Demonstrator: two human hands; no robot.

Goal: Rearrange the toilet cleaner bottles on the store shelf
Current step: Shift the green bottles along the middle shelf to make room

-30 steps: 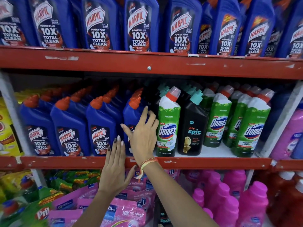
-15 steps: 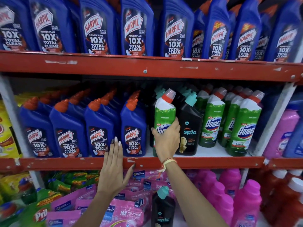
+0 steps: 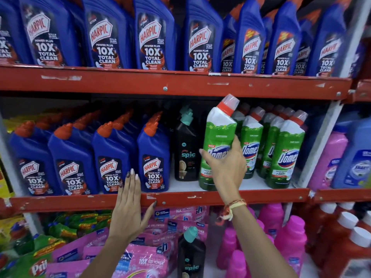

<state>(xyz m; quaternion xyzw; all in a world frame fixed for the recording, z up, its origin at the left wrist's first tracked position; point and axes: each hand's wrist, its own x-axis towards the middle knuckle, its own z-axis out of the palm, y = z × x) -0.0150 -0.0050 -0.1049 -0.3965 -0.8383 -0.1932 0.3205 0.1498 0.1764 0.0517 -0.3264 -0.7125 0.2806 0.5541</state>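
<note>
Head view shows the right hand (image 3: pixel 224 169) with fingers grasping the green Domex bottle (image 3: pixel 217 141), tilted at the middle shelf (image 3: pixel 200 197) front beside the black Spic bottle (image 3: pixel 185 149), while the left hand (image 3: pixel 130 207) rests flat and released on the shelf edge; next it probably needs placing upright with the other Domex bottles (image 3: pixel 285 155).

On the shelf above the hands, 5 large blue bottles (image 3: pixel 152 39) face front at the left, with 4 more front ones turned at the right. Level with the left hand (image 3: pixel 128 209), 4 small blue bottles (image 3: pixel 153 163) head 4 rows; the bottles behind cannot be counted. Between the 2 hands stands 1 black bottle (image 3: pixel 185 153), with at least 1 teal cap behind it. The right hand (image 3: pixel 226 167) grips 1 green bottle (image 3: pixel 217 141); to its right stand 2 more green front bottles (image 3: pixel 287 155) with more behind. Below the hands is 1 more black bottle (image 3: pixel 190 255). Pink pouches (image 3: pixel 144 259) and pink bottles (image 3: pixel 291 239) there overlap too much to count.
</note>
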